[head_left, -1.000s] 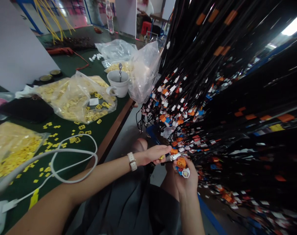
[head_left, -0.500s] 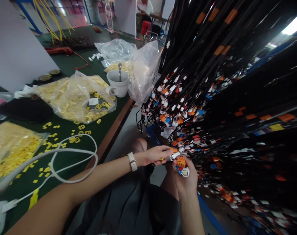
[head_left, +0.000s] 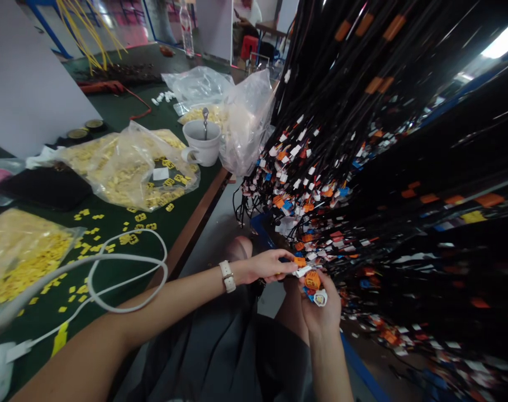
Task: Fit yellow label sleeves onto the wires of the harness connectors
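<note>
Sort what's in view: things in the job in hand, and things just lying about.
Likely in the job: held orange connector, held white connector, hanging black cables, bags of yellow pieces.

Apparently just lying about: white cup, clear bottle, dark rolls.

Left arm (head_left: 165, 296) ran from the lower left corner of the view, elbow slightly bent, the forearm slanting up and rightward across the lap side. Left wrist (head_left: 240, 272) nearly straight, in line with the forearm. Left hand (head_left: 271, 266) in a pinch — thumb and index stretched toward the right hand (head_left: 324, 307), the remaining fingers curled beneath, partly hidden. Right arm (head_left: 331, 365) rose from the bottom edge, forearm steep and leaning a little left, its inner side toward the camera. Right hand cupped, palm turned up and inward, fingers bent; some fingertips not visible. Hands near each other — the left slightly higher in view.
</note>
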